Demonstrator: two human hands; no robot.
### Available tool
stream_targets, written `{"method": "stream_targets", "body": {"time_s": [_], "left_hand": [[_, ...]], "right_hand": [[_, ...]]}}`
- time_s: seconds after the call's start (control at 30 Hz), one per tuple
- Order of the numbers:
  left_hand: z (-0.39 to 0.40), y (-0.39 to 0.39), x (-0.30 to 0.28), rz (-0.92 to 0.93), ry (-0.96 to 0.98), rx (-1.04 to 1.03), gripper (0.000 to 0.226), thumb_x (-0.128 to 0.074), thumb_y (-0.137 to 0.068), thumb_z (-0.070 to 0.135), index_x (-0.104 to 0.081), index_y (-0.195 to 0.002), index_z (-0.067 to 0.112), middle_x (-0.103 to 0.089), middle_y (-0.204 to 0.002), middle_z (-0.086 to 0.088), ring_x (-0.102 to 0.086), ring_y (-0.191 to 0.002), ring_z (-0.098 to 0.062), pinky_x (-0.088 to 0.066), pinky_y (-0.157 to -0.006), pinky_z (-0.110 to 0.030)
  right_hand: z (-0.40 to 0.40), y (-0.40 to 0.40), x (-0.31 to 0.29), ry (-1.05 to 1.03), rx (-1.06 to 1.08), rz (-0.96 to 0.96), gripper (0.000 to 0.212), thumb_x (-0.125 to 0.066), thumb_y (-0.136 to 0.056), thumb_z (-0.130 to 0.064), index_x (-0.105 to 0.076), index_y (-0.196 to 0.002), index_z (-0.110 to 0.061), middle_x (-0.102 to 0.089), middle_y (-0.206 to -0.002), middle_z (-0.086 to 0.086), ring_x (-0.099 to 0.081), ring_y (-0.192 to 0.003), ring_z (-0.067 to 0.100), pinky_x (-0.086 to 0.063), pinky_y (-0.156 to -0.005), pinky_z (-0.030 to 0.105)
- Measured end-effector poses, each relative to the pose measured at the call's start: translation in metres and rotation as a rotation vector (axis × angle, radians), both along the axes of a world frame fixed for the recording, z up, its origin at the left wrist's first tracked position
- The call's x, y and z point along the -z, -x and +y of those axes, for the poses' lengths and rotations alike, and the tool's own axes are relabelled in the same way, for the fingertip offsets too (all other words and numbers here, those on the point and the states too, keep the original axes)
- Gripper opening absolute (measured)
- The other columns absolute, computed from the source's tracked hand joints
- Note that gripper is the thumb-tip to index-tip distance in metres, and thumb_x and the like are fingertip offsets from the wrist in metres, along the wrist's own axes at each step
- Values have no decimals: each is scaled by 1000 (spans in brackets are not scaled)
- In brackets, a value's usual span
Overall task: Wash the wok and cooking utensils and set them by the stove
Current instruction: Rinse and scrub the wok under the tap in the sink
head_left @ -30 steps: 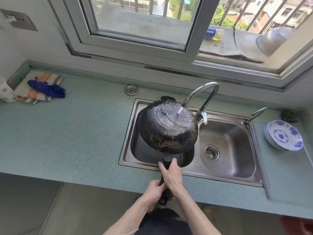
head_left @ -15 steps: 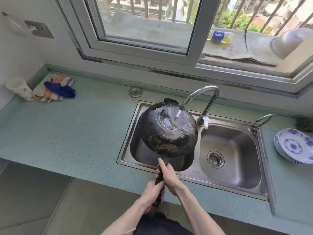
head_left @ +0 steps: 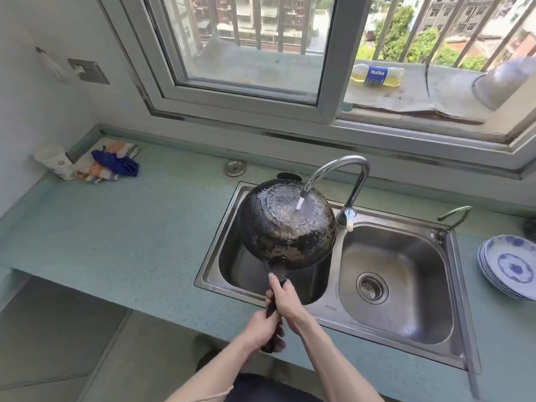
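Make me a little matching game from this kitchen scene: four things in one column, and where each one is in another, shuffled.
Things:
1. wok
2. stack of blue-patterned plates
3. yellow bottle
4. blue cloth

Places:
A. lying on its side on the ledge outside the window
B. on the counter's far left, on a striped towel
C. held upside down under the running tap, over the left sink basin
D. on the counter to the right of the sink

Pairs: 1-C, 2-D, 3-A, 4-B
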State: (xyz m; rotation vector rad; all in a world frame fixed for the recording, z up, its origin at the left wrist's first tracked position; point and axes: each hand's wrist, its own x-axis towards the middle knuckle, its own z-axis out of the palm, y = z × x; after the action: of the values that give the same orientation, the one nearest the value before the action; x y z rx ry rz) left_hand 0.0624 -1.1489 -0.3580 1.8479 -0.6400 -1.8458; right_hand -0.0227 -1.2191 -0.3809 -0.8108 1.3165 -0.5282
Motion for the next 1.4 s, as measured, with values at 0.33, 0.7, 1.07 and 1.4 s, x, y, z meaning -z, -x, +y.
{"method": "stream_targets", "body": {"time_s": [0.33,0.7,1.07,1.4], "left_hand": [[-20,7,1,27,-24,-85,42,-50,-101,45,-55,-83,8,-53,-55,-6,-48,-39,-20,-37,-40,-22],[-18,5,1,58,-36,-100,43,-48,-100,46,-52,-75,10,-52,-55,-7,-46,-39,-20,-33,-41,-22],[-3,21,-1,51,-8,-141,42,-49,-102,41,-49,-73,11,-47,-52,-7,-41,-38,-19,-31,-40,-22],[-2,28,-5,43,0,-167,40,-50,-101,41,-48,-74,12,-44,-49,-4,-37,-37,-18,-29,-41,-22]], "right_hand": [[-16,2,-16,23,4,31,32,-56,-103,-43,-45,-98,-13,-53,-72,3,-53,-60,14,-50,-60,29],[-10,-10,-22,19,74,70,33,-59,-101,-43,-46,-98,-13,-52,-67,1,-50,-59,15,-49,-60,34],[2,3,-27,47,58,84,32,-60,-101,-41,-45,-94,-14,-53,-68,2,-50,-54,12,-49,-55,31],[6,12,-33,40,23,10,28,-57,-104,-36,-55,-97,-9,-57,-72,1,-55,-57,9,-51,-57,27]]}}
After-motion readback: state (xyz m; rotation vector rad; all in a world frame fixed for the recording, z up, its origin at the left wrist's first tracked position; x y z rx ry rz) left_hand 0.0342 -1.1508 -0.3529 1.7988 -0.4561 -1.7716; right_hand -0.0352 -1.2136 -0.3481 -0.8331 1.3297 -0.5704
